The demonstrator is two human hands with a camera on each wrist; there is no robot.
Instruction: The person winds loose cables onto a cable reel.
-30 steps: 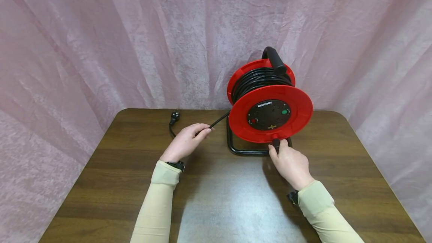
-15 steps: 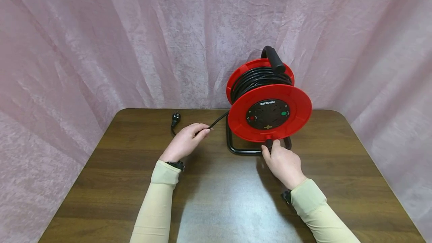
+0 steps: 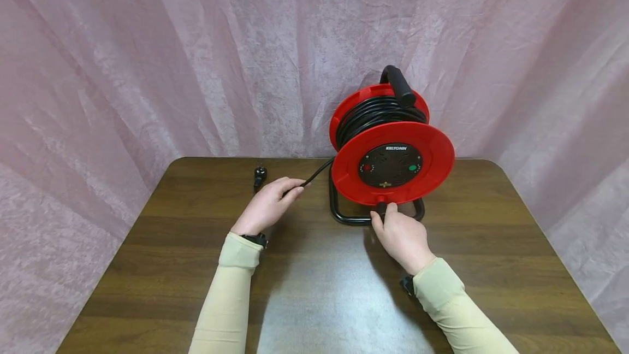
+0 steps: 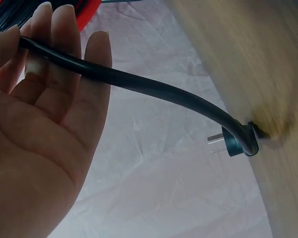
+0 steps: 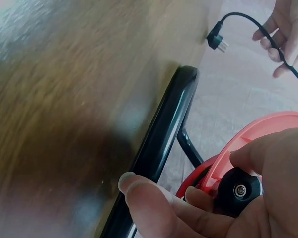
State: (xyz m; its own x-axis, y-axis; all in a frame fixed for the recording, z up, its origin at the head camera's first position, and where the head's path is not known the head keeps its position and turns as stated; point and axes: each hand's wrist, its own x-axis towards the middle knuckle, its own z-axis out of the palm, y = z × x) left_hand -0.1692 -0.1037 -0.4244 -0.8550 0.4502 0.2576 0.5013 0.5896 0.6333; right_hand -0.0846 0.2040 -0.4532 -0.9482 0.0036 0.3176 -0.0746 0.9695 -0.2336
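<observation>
A red cable reel (image 3: 434, 152) with black cable wound on its drum stands on the table, its black socket panel facing me. My right hand (image 3: 403, 238) holds the black crank knob (image 5: 227, 198) at the bottom of the front disc; thumb and fingers lie round it in the right wrist view. Left of the reel, my left hand (image 3: 267, 205) pinches the loose cable (image 3: 318, 170) between thumb and fingers. That cable runs from the drum through the hand to a black plug (image 3: 260, 176), which lies near the table's back edge. In the left wrist view the plug's pins (image 4: 216, 140) show.
The reel's black tube frame (image 3: 355, 220) rests on the wooden table (image 3: 162, 266), and its black carrying handle (image 3: 400, 89) rises above the drum. A pink curtain (image 3: 221, 59) hangs behind the table.
My right hand has moved left with the knob, and the front disc has turned clockwise. The plug has shifted a little right and nearer my left hand, which has barely moved.
</observation>
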